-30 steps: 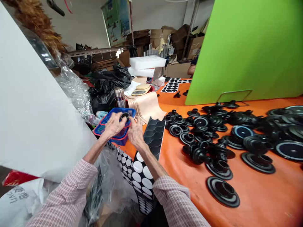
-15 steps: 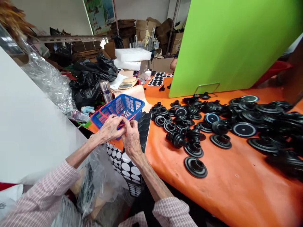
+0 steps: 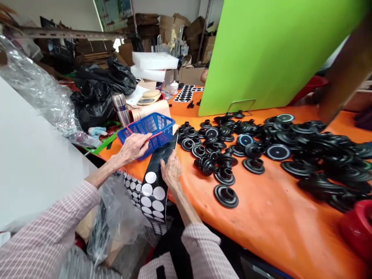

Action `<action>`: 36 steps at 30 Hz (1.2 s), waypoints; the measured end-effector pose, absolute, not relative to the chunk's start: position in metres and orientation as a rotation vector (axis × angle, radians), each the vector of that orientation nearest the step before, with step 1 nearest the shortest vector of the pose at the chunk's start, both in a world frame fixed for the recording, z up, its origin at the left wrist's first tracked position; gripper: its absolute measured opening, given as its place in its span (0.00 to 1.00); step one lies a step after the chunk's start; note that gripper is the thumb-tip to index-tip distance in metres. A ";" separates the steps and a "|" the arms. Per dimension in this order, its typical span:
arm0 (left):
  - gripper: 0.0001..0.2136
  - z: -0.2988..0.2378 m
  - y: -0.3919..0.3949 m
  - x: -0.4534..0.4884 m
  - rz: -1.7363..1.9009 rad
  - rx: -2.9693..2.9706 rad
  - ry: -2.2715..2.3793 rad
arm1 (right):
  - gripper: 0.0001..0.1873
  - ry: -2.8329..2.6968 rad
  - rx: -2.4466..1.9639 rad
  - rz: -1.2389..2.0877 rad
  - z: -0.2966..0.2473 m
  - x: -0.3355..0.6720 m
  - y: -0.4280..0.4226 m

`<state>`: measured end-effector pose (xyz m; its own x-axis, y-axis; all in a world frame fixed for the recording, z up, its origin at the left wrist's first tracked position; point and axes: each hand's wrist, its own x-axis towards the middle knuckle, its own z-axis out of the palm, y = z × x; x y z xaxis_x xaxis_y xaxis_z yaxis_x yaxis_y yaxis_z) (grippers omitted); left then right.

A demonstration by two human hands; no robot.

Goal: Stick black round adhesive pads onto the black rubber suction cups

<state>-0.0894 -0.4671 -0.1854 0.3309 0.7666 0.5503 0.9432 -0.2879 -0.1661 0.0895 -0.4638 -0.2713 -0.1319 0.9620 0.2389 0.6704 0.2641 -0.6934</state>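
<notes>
Both palm-down: L hand on blue basket, R hand on dot sheet.

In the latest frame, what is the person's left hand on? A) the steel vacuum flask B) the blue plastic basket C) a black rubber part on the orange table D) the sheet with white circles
B. The left hand lies against the red-edged rim of the blue plastic basket; the right hand is on the black sheet.

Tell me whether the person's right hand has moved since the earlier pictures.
Yes: the right hand has come off the blue plastic mesh basket, shifting toward the black rubber flanged part lying on the orange table cover.
</notes>
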 end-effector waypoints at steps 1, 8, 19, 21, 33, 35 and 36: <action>0.16 -0.186 -0.468 -0.088 -0.513 -2.142 -1.477 | 0.31 -1.876 -1.517 0.555 -0.268 0.083 -0.458; 0.16 -0.193 -0.468 -0.084 -0.546 -2.051 -1.461 | 0.36 -1.910 -1.703 0.566 -0.250 0.080 -0.427; 0.16 -0.201 -0.465 -0.077 -0.448 -2.065 -1.539 | 0.18 -1.777 -1.810 0.800 -0.255 0.088 -0.420; 0.17 -0.201 -0.466 -0.076 -0.439 -2.057 -1.549 | 0.24 -1.757 -1.755 0.830 -0.253 0.084 -0.420; 0.16 -0.193 -0.474 -0.066 -0.485 -2.016 -1.624 | 0.07 -1.436 -1.461 0.976 -0.244 0.125 -0.413; 0.15 -0.193 -0.489 -0.052 -0.661 -1.975 -1.702 | 0.06 -1.393 -1.368 0.964 -0.237 0.140 -0.403; 0.15 -0.195 -0.497 -0.044 -0.795 -1.962 -1.779 | 0.06 -1.374 -1.327 0.963 -0.233 0.146 -0.396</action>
<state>-0.0435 -0.4971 -0.1946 0.0418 0.7755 0.6299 0.9867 -0.1313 0.0962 0.1455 -0.3956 -0.2329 0.0536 0.9923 0.1117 0.2329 0.0963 -0.9677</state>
